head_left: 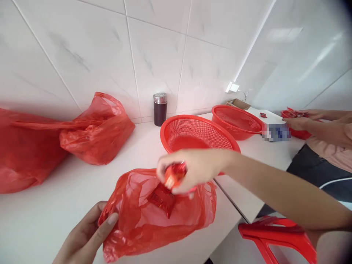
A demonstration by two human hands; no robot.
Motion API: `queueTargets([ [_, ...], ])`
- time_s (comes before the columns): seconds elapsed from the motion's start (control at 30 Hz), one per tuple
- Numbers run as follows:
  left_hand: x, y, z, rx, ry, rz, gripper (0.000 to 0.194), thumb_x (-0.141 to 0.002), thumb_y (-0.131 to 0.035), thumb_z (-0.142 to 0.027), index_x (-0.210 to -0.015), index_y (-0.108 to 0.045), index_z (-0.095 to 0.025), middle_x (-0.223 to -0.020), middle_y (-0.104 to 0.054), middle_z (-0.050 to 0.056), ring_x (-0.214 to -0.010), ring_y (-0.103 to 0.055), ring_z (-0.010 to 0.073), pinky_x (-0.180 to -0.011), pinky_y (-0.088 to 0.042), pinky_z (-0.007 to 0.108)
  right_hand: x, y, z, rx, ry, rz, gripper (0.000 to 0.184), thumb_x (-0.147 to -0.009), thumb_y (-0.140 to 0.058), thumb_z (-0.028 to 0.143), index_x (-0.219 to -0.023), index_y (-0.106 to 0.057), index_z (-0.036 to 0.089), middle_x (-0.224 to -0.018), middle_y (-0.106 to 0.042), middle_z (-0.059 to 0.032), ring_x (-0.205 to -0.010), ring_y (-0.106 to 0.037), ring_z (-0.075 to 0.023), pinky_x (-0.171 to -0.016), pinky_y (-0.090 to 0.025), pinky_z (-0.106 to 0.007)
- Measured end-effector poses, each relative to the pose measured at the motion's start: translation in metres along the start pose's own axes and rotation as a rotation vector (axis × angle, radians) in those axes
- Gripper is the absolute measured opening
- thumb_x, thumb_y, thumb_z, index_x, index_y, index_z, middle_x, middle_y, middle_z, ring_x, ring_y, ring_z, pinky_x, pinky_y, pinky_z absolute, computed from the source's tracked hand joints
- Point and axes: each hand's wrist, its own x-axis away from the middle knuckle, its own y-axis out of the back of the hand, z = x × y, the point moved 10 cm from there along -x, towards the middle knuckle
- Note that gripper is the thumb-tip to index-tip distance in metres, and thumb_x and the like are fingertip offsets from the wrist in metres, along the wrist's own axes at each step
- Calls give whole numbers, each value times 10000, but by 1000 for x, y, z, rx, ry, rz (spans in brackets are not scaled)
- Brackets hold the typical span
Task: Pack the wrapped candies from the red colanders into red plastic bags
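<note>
My left hand (92, 231) pinches the left edge of a thin red plastic bag (132, 234), which lies on the white table with its mouth spread wide. Above the bag's opening, my right hand (192, 170) is closed around several shiny red packets (176, 174), a little blurred by motion. Inside the bag rests another dark red packet (162, 200). Just behind my right hand stands a red perforated plastic basket (189, 130), its front partly hidden by my hand and forearm.
Full red bags (101, 128) sit at the left. A dark tumbler (160, 110) stands by the tiled wall. Behind to the right are a second red basket (236, 121) and another person's hands (299, 119) with red packets. A red plastic stool (275, 234) is below the table edge.
</note>
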Motion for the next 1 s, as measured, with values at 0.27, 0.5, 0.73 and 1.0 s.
queueTargets([
  [0.27,12,33,-23,126,-96,-169,419,-600,-810,-496,-872,-602,-256,-761,-647,-24,-618,-581,155,-522,-500,212,-91,-35,-12,414,23,-146,361,-755,-704,424,-1060,-547,310,-1023,-636,31,-906,-629,-189,-698,-530,-270],
  [0.5,19,45,-31,116,-99,-222,420,-596,-801,-522,-826,-595,-237,-710,-635,-38,-532,-518,110,-483,-470,188,-52,2,15,264,97,-235,411,-811,-653,482,-1168,-568,298,-1243,-608,7,-1130,-581,-196,-886,-487,-289],
  [0.73,25,46,-35,91,-54,-278,499,-474,-846,-534,-811,-610,-253,-720,-682,-34,-571,-586,160,-502,-501,222,44,122,-114,657,-617,-518,546,-755,-676,513,-1207,-516,252,-1272,-549,-112,-1059,-576,-305,-802,-459,-382],
  [1.0,17,45,-29,44,-44,-272,514,-530,-825,-543,-927,-634,-278,-675,-679,-59,-545,-582,153,-528,-522,217,45,89,-189,466,-640,-136,326,-654,-674,206,-964,-583,251,-964,-648,-30,-770,-620,-213,-540,-419,-266],
])
